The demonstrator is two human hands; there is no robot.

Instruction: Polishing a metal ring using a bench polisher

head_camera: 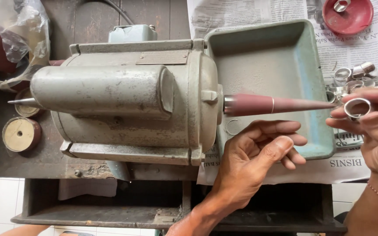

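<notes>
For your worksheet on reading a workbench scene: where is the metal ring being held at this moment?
In the head view, the metal ring sits at the right edge, pinched in the right hand, just beyond the tip of the motor's reddish tapered spindle.

Soft even daylight, faint shadows, mild sheen on motor housing (123,94); sharp focus throughout.

My dark wooden bench (66,17) carries the grey motor (132,96), spread newspaper (241,13), two sanding rolls (20,133) and a crumpled plastic bag (12,26).
</notes>
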